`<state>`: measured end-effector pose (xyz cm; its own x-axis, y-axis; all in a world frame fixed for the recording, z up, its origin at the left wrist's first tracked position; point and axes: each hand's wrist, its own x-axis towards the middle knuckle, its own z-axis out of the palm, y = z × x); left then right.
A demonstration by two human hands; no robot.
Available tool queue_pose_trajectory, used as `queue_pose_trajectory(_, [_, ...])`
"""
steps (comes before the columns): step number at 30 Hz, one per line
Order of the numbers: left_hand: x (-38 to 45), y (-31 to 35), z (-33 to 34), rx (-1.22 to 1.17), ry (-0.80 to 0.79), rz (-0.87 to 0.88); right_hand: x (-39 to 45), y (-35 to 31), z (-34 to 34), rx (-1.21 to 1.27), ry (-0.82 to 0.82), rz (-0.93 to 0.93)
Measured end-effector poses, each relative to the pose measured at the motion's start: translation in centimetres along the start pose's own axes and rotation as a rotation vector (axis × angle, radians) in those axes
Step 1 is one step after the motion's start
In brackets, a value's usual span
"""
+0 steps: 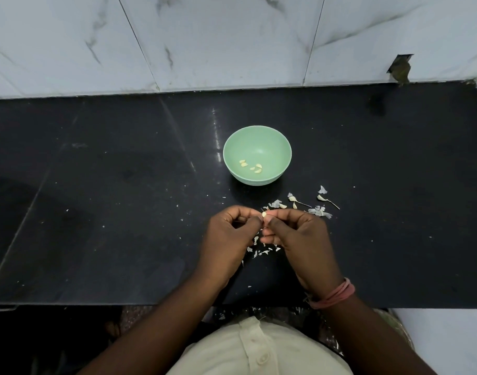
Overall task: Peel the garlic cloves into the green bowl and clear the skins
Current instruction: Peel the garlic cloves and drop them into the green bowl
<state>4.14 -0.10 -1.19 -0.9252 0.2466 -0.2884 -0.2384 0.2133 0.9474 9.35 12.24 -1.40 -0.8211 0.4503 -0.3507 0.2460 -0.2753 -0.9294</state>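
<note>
While both hands pinch 1 clove (264,214) between them near the counter's (96,212) front edge, left hand (230,239) and right hand (299,239) sit level; the bowl (232,147) lies straight ahead, mid-counter, about equally near either hand.

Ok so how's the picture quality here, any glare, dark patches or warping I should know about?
Head view: dim overall; a bright streak of glare on the black counter left of the green bowl; wide-angle bending curves the counter's back edge and the tiled wall; the garlic clove pinched between left hand and right hand is tiny, its detail unclear.
</note>
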Motion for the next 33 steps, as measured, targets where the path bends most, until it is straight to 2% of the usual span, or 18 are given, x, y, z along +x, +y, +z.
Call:
queue_pose_trajectory(8, [-0.4, 0.5, 0.0, 0.077, 0.026, 0.023, -0.3, -0.4, -0.2, -0.146, -0.038, -0.045])
queue_pose_trajectory(22, [-0.7, 0.6, -0.3, 0.218, 0.027, 0.1, -0.7, -0.5, 0.0, -0.249, -0.04, -0.08])
queue_pose_trajectory(33, [-1.2, 1.1, -0.6, 0.109, -0.042, 0.063, -0.3, -0.5, -0.3, -0.122, -0.067, -0.023])
